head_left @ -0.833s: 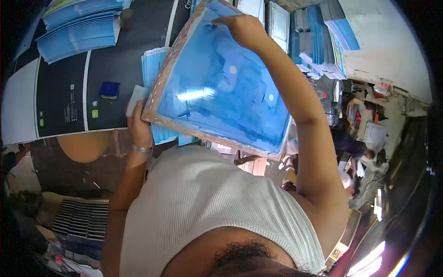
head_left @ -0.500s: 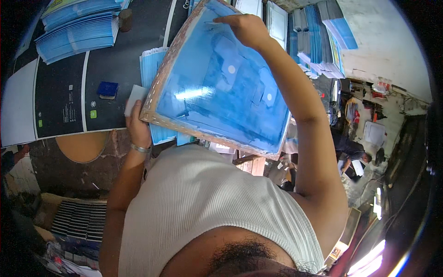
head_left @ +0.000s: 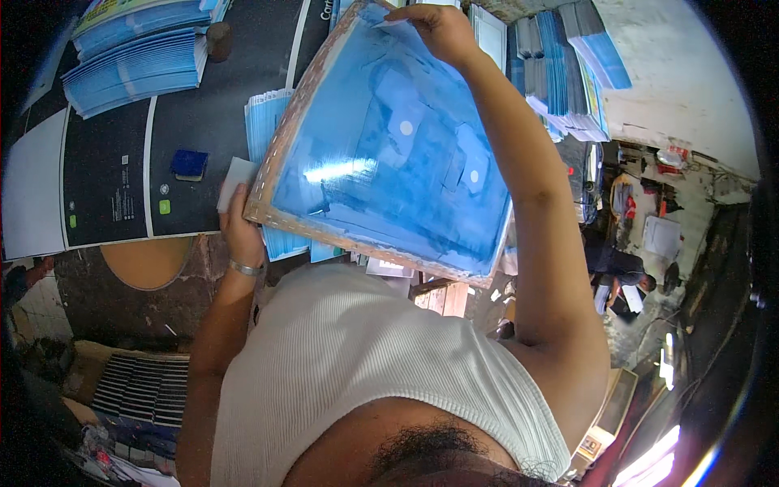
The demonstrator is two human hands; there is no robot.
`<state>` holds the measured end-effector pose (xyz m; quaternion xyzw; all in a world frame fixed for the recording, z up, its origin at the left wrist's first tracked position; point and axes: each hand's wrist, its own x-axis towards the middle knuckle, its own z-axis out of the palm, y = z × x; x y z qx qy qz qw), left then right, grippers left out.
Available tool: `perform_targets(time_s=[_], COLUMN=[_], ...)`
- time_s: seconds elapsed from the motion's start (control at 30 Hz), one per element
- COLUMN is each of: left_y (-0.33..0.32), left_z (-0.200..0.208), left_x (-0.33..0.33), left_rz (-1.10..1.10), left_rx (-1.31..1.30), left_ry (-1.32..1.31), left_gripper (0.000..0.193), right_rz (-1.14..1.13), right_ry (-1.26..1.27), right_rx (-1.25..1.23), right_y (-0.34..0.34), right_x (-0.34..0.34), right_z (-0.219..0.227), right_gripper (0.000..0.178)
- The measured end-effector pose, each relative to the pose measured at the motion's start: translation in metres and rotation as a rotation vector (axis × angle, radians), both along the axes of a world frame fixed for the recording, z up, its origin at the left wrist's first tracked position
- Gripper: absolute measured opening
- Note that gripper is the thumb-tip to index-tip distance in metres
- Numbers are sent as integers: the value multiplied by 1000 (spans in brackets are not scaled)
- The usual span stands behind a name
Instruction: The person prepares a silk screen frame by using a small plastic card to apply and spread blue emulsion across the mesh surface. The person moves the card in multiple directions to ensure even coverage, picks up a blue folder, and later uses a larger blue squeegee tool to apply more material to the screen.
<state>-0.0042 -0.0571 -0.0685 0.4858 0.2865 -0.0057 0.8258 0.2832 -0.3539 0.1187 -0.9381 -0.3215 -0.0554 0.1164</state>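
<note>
A wood-framed printing screen [head_left: 389, 162] with blue mesh fills the middle, tilted, its staples showing along the left rail. At its lower left corner, my left hand [head_left: 241, 231] is closed on a white card [head_left: 237, 183] that sticks up beside the frame. Whether those fingers also touch the wood is hard to see. Over the far end of the mesh, my right hand [head_left: 442, 32] pinches a thin pale piece [head_left: 393, 24] that I cannot name more exactly. Light blue printed sheets [head_left: 268, 114] show in a stack under the frame's left side.
Stacked blue booklets [head_left: 138, 69] stand at the far left beside a dark cylinder [head_left: 219, 40]. A dark blue pad [head_left: 189, 165] lies on the black tabletop [head_left: 105, 178]. More stacks [head_left: 560, 65] stand at the far right. Another person [head_left: 621, 268] works further right.
My right hand has moved slightly farther away along the screen's far end, and the pale piece in it shows more clearly. The left hand still holds the white card.
</note>
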Motion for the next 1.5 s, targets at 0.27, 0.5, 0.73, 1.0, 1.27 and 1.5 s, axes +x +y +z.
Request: perform_targets(time_s=[0.27, 0.5, 0.73, 1.0, 1.27, 1.5], left_y=[11, 3, 4, 3, 1, 16], left_z=[-20, 8, -15, -12, -8, -44], left_x=[-7, 2, -9, -2, -3, -19], left_rz=[-150, -120, -129, 38, 40, -190], left_rx=[122, 243, 363, -197, -47, 650], left_ry=[-16, 43, -30, 14, 27, -115], left_gripper=[38, 37, 35, 31, 32, 34], right_rz=[44, 50, 99, 156, 65, 79], right_ry=[38, -106, -55, 74, 5, 104], right_rx=[-169, -59, -107, 53, -61, 149], right_y=[-51, -7, -13, -3, -79, -28], right_x=[-8, 24, 25, 16, 5, -5], right_z=[-12, -30, -33, -23, -28, -10], right_gripper=[24, 26, 32, 33, 37, 35])
